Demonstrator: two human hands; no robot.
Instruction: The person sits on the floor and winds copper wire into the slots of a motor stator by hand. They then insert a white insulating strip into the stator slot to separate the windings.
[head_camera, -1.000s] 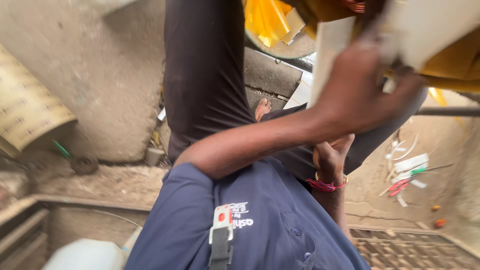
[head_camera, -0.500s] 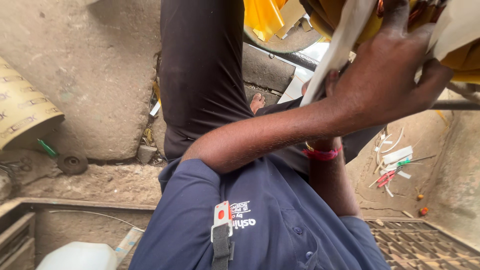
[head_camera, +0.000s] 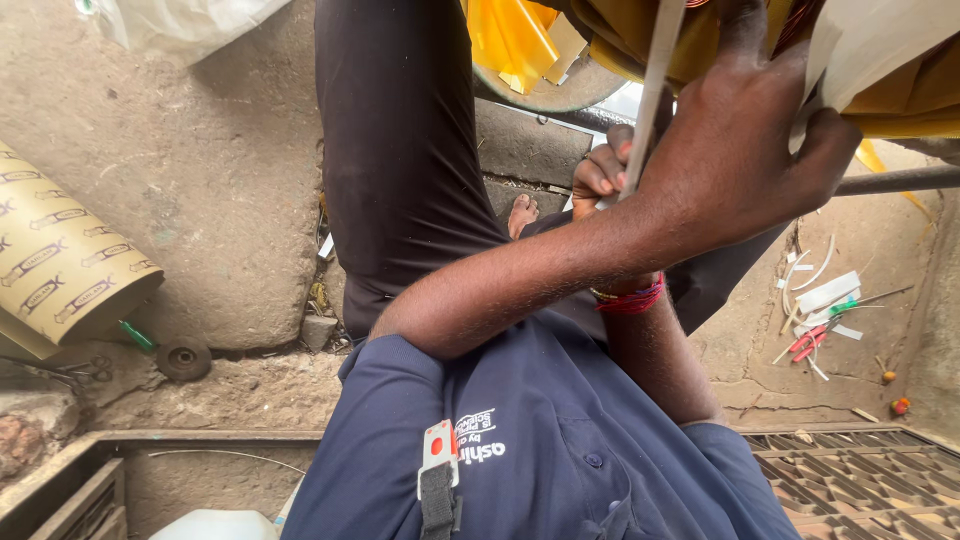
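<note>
Two hands work at the top right of the head view, with the arms crossed. The left hand (head_camera: 745, 150) reaches across the body; its fingers (head_camera: 820, 140) curl over the edge of a pale sheet (head_camera: 870, 45) and its grip is closed on that sheet. The right hand (head_camera: 603, 170), wearing a red wrist band (head_camera: 630, 298), sits just behind the left forearm, pinched shut on the lower end of a flat pale strip (head_camera: 650, 95) that stands nearly upright and rises out of the top of the view. Both strip and sheet lie against a yellow-brown wrapped body (head_camera: 640, 35) at the top edge; its full shape is cut off.

No container contents can be read: a white plastic vessel (head_camera: 215, 524) at the bottom edge shows only its top, and the metal frame (head_camera: 60, 490) at lower left is in shadow.

Surrounding items:
- Printed cardboard roll (head_camera: 65, 270), lying at the left on the concrete floor (head_camera: 200, 180).
- Small black wheel (head_camera: 183, 357) just beside the roll.
- Yellow sheet scraps (head_camera: 510, 40) above the dark trouser leg (head_camera: 400, 150).
- White strips and red-handled tools (head_camera: 815, 320) scattered on the floor at right.
- Metal grating (head_camera: 860, 480) at lower right.
- Metal bar (head_camera: 895, 180) running out to the right edge.

The crossed left forearm hides most of the right hand.
</note>
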